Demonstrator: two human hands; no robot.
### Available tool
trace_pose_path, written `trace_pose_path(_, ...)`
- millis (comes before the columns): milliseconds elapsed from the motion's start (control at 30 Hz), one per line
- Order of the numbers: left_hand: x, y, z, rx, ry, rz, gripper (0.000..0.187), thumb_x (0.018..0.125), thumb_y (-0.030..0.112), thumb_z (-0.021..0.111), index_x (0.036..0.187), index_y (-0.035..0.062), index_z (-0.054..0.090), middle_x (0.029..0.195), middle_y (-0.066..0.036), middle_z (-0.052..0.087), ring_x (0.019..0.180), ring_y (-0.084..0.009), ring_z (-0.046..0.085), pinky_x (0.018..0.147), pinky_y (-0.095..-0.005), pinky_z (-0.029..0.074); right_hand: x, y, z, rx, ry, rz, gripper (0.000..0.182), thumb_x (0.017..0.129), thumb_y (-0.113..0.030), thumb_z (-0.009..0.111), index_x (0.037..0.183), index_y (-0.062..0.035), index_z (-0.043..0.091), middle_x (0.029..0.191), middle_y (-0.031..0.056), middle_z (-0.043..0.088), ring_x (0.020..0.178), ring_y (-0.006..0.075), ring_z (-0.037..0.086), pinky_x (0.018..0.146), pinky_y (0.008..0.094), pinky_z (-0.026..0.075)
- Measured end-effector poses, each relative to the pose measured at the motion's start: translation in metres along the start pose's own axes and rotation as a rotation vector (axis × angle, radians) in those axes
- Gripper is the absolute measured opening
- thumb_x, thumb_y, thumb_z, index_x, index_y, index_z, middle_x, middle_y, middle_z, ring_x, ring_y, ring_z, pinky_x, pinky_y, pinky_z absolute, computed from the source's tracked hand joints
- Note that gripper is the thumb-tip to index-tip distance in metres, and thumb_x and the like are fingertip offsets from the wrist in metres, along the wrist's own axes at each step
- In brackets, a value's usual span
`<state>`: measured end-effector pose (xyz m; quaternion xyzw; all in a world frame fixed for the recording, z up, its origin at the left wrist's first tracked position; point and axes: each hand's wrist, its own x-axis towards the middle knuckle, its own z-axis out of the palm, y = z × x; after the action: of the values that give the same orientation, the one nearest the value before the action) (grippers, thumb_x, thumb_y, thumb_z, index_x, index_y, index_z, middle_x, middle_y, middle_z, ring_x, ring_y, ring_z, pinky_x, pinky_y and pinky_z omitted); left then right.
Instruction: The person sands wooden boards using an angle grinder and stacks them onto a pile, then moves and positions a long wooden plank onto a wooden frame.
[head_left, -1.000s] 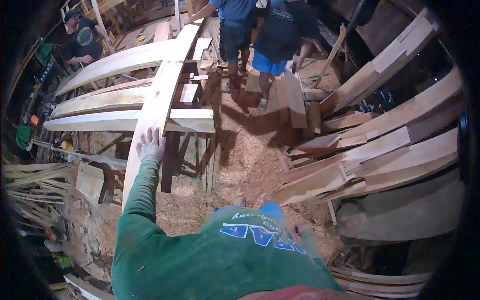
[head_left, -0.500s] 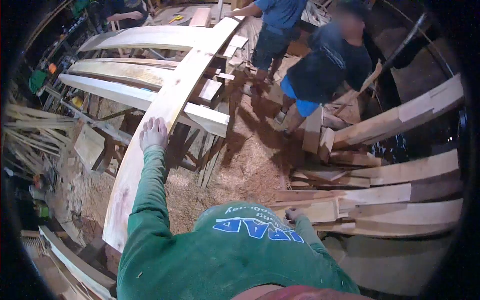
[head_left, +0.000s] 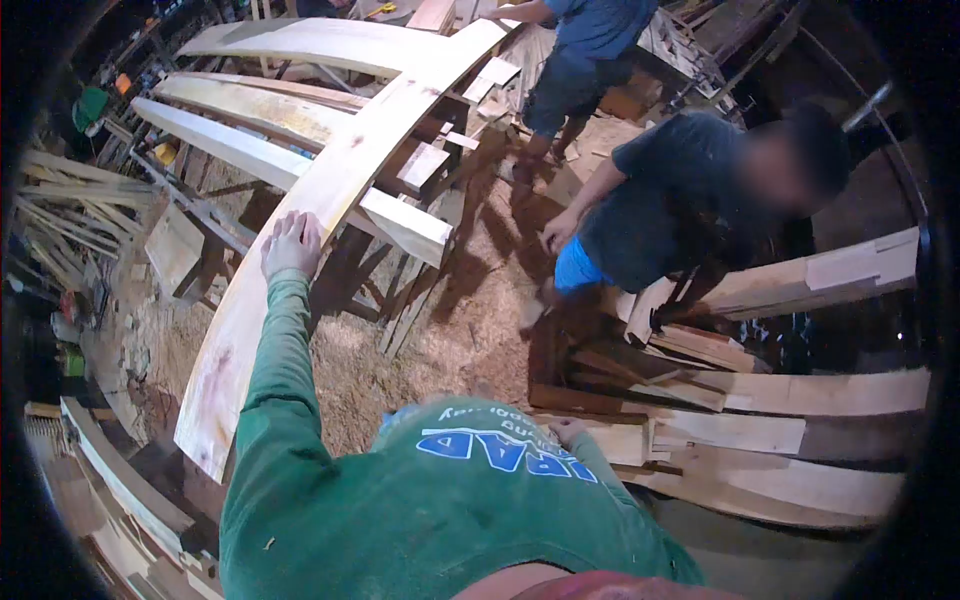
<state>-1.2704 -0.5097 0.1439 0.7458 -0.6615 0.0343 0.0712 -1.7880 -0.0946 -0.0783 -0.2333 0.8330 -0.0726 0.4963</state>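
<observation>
My left hand (head_left: 291, 245) rests on top of a long, broad, curved pale plank (head_left: 345, 165), near its lower half. Its fingers lie on the wood and are not wrapped round an edge. The plank crosses over several other boards and has dark reddish marks at its near end. My right hand (head_left: 570, 430) is low beside my green shirt, close to the stacked boards (head_left: 735, 428) on the right. Its fingers are small and partly hidden, so its grip is unclear.
A person in dark clothes (head_left: 665, 190) bends over the right-hand boards. Another person in a blue shirt (head_left: 590, 50) stands by the plank's far end. Wood shavings (head_left: 455, 345) cover the floor. Thin wood strips (head_left: 75, 205) lie at left.
The person in dark clothes has bent lower and moved toward the right-hand boards. The view has shifted slightly; my left hand stays on the plank, with its fingers closer together.
</observation>
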Motion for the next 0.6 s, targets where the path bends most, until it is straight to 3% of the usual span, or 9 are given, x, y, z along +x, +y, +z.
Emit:
trace_pose_path(67, 0.001, 0.002, -0.001, 0.011, -0.004, 0.004, 0.046, 0.099, 0.042, 0.041, 0.138, 0.0217, 0.055, 0.152, -0.003, 0.047, 0.142, -0.0251, 0.042, 0.113, -0.0486, 0.035, 0.055, 0.062, 0.022, -0.17, 0.045, -0.19, 0.031, 0.082, -0.035, 0.077, 0.077, -0.0041, 0.074, 0.074, 0.0073, 0.072, 0.065, 0.0172, 0.066, 0.064, 0.036, 0.056)
trace_pose_path(167, 0.0, 0.003, -0.004, 0.007, -0.011, 0.007, 0.047, 0.099, 0.043, 0.042, 0.139, 0.0217, 0.054, 0.152, -0.003, 0.048, 0.141, -0.026, 0.042, 0.112, -0.0483, 0.036, 0.044, 0.05, 0.017, -0.199, 0.008, -0.15, 0.033, 0.078, -0.036, 0.079, 0.077, -0.0039, 0.075, 0.075, 0.0076, 0.073, 0.066, 0.0171, 0.066, 0.066, 0.0366, 0.056)
trace_pose_path(200, 0.001, 0.003, -0.002, 0.009, -0.004, 0.013, 0.047, 0.099, 0.043, 0.042, 0.139, 0.0216, 0.054, 0.152, -0.003, 0.048, 0.141, -0.0263, 0.042, 0.112, -0.0481, 0.036, 0.077, 0.075, 0.025, -0.31, 0.052, -0.183, 0.035, 0.076, -0.037, 0.079, 0.084, -0.0038, 0.076, 0.082, 0.0111, 0.075, 0.074, 0.0202, 0.069, 0.072, 0.0369, 0.057)
trace_pose_path(300, 0.001, 0.002, -0.003, 0.011, -0.056, -0.005, 0.051, 0.1, 0.046, 0.041, 0.144, 0.0236, 0.052, 0.156, -0.001, 0.044, 0.144, -0.0262, 0.04, 0.115, -0.0471, 0.032, 0.01, -0.015, -0.003, -0.275, -0.039, -0.107, 0.04, 0.075, -0.039, 0.077, 0.094, -0.004, 0.075, 0.093, 0.0162, 0.075, 0.085, 0.0242, 0.071, 0.079, 0.0373, 0.057)
trace_pose_path(367, 0.002, 0.001, -0.001, 0.004, -0.06, -0.01, 0.051, 0.1, 0.047, 0.04, 0.145, 0.024, 0.051, 0.156, -0.001, 0.043, 0.144, -0.0265, 0.039, 0.116, -0.0468, 0.032, 0.014, -0.041, -0.005, -0.428, -0.069, -0.172, 0.045, 0.075, -0.041, 0.075, 0.1, -0.004, 0.073, 0.1, 0.0187, 0.073, 0.092, 0.0277, 0.071, 0.084, 0.0382, 0.056)
trace_pose_path(600, 0.006, -0.008, 0.015, 0.05, -0.024, 0.029, 0.052, 0.099, 0.046, 0.041, 0.144, 0.0228, 0.052, 0.155, -0.004, 0.044, 0.143, -0.0301, 0.04, 0.115, -0.0513, 0.031, 0.015, -0.119, 0.048, -0.262, -0.09, -0.265, 0.045, 0.081, -0.039, 0.072, 0.108, -0.0038, 0.069, 0.102, 0.0177, 0.072, 0.094, 0.028, 0.069, 0.087, 0.0389, 0.053)
